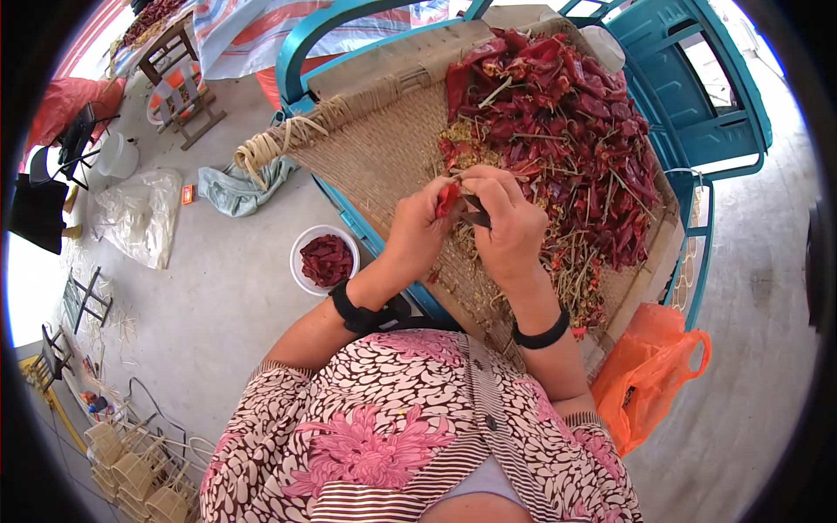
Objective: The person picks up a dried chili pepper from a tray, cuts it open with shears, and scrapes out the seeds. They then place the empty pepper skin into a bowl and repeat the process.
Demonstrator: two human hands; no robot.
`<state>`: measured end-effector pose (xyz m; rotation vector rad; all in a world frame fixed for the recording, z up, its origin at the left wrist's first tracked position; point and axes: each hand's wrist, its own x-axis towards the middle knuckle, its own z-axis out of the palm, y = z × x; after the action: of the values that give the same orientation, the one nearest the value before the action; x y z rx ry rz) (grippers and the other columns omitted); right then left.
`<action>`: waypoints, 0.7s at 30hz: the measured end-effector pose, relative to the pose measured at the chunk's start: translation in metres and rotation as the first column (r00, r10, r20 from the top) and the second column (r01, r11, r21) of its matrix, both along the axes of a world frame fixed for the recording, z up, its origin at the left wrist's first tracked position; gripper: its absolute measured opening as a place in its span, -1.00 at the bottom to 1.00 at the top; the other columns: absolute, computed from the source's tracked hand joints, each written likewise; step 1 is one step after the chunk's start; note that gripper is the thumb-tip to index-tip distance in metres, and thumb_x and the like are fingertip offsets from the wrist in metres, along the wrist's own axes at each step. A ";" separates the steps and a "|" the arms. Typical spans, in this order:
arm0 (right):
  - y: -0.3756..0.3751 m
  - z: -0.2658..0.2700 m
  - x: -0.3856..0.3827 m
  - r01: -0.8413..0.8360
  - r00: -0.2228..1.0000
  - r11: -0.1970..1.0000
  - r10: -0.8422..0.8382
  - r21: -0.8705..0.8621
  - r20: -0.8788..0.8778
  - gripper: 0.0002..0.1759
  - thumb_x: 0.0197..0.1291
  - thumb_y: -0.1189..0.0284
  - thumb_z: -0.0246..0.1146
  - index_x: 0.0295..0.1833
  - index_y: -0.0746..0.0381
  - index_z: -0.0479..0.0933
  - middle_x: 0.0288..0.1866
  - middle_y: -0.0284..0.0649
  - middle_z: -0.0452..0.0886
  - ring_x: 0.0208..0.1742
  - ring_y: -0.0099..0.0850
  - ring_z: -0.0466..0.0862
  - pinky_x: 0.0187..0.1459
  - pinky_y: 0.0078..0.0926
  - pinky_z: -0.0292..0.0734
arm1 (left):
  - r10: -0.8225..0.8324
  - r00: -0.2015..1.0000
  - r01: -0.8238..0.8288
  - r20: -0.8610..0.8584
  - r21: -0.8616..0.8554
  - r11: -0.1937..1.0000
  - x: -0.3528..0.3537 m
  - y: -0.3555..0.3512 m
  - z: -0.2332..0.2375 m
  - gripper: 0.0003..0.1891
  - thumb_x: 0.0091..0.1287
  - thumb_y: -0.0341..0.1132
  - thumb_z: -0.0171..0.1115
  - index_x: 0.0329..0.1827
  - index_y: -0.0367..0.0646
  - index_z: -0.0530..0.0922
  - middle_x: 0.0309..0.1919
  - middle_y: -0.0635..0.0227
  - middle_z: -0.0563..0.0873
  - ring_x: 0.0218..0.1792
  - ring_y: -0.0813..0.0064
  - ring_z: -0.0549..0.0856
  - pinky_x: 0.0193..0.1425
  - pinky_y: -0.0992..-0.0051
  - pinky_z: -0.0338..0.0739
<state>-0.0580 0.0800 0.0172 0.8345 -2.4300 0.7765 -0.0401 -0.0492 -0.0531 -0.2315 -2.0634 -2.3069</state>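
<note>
My left hand (418,225) is closed on a dried red chili (446,200), held over the near left part of a woven mat (366,139). Right beside it, my right hand (506,218) is closed around a small dark, flat, blade-like tool (476,212). Its thumb and forefinger pinch close to the chili's upper end, and the fingers hide what lies between them. Beyond both hands spreads a large heap of dried red chilies (558,131). Loose stems and yellowish seeds (571,283) lie along the heap's near edge.
On the floor to the left stands a white bowl (297,259) holding chili pieces. A teal chair (697,78) borders the mat at far right; an orange plastic bag (645,370) hangs at near right. Grey cloth (244,187) and a clear plastic bag (144,213) lie on the floor.
</note>
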 end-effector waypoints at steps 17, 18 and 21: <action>0.033 0.018 -0.003 0.489 0.546 0.341 0.598 -0.803 0.587 -0.83 0.39 0.37 0.19 -0.09 0.25 0.49 -0.33 -0.33 0.60 -0.62 -0.63 0.38 -0.53 -0.60 0.34 | -0.283 0.957 0.290 -0.066 0.138 0.947 -0.001 -0.025 0.008 -0.87 0.48 -0.44 0.09 0.02 -0.21 0.50 -0.31 0.46 0.60 -0.29 0.68 0.57 -0.22 0.65 0.39; 0.042 0.017 -0.007 0.422 0.650 0.577 0.345 -0.699 0.677 -0.81 0.36 0.35 0.21 -0.10 0.27 0.49 -0.33 -0.32 0.61 -0.57 -0.59 0.43 -0.47 -0.56 0.38 | -0.246 0.968 0.251 -0.049 0.205 0.946 0.000 -0.025 0.006 -0.86 0.47 -0.43 0.10 0.03 -0.20 0.48 -0.32 0.45 0.60 -0.30 0.68 0.56 -0.23 0.66 0.38; 0.063 0.016 -0.013 0.436 0.758 0.900 -0.368 0.001 0.538 -0.76 0.28 0.33 0.28 -0.11 0.29 0.49 -0.35 -0.29 0.62 -0.42 -0.48 0.55 -0.31 -0.47 0.47 | -0.100 0.994 0.075 0.041 0.404 0.912 -0.003 -0.026 -0.002 -0.81 0.46 -0.37 0.14 0.07 -0.18 0.44 -0.31 0.43 0.58 -0.34 0.70 0.53 -0.28 0.67 0.35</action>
<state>-0.0706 0.1425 0.0336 0.0077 -2.8447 1.0735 -0.0434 -0.0755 -0.0552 -0.2417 -1.5725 -2.7545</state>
